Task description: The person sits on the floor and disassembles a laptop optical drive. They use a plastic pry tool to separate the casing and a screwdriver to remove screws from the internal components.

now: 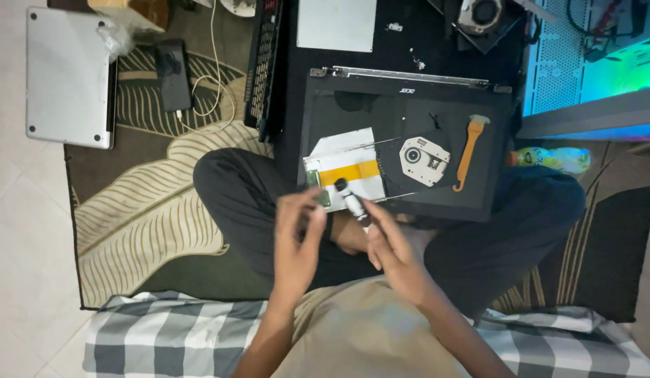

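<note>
Over the person's crossed legs, the right hand holds a small screwdriver with a black top and a pale handle, tilted toward the left hand. The left hand has loosely bent fingers and touches a small green part at the edge of a flat white drive with a yellow strip. The drive lies on a black laptop base, beside a round white piece and an orange pry tool. Underneath is a leaf-patterned rug on a pale tiled floor, with a silver laptop nearby
</note>
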